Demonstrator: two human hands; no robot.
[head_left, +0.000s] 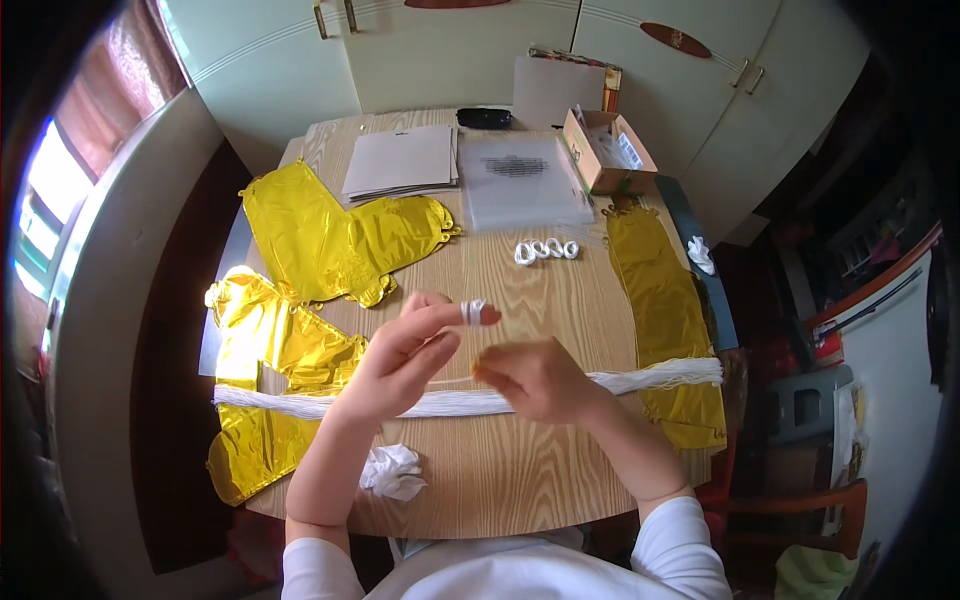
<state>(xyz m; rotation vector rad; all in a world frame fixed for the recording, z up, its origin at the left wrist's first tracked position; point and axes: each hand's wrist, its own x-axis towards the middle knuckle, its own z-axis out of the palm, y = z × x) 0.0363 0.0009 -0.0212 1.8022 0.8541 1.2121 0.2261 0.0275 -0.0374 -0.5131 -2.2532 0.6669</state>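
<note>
My left hand [398,358] is raised over the middle of the table, index finger stretched out and wrapped near its tip in white tape [474,313]. Its other fingers curl inward, partly hidden. Facing it, my right hand [540,382] is closed in a pinch, slightly blurred. A thin pale string [455,380] runs between the two hands; its ends are hidden in them. Below them a long bundle of white strings [455,403] lies across the table, passing over gold foil balloons at both sides. A crumpled white tissue [394,472] lies near my left forearm.
Flat gold foil balloons [300,235] cover the left side; another gold foil piece [660,290] lies right. Farther back are grey card sheets [402,160], clear plastic sleeves [525,195], small white string coils [546,251], a black case [484,119] and an open cardboard box [598,176].
</note>
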